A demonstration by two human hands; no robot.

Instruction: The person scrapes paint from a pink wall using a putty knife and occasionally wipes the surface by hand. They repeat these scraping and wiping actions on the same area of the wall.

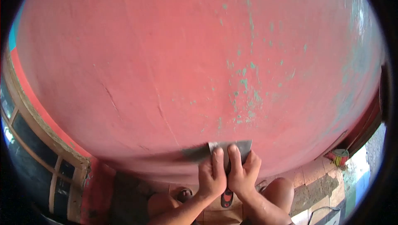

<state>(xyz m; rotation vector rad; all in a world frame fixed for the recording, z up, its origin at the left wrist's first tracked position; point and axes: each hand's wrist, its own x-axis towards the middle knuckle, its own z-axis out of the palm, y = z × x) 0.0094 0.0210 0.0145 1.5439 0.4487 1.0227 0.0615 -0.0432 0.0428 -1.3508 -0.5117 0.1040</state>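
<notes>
A wide-bladed scraper (pixel 244 147) stands with its blade edge against the low part of a pinkish-red wall (pixel 157 51). My left hand (pixel 212 179) is closed around the scraper's left side, one finger stretched up along the blade. From the other side my right hand (pixel 243 177) grips it too, a finger also pressed on the metal. The black and red handle end shows beneath both hands. Green specks and worn patches mark the wall above the blade, and thin cracks run down its left half. The blade's exact contact with the wall is hard to judge.
A wooden-framed window (pixel 54 167) lies at the left edge. My bent knees are below, over a tiled floor (pixel 304 175) with a rough grey patch. A red and green broom head (pixel 340 157) rests by the doorway at right.
</notes>
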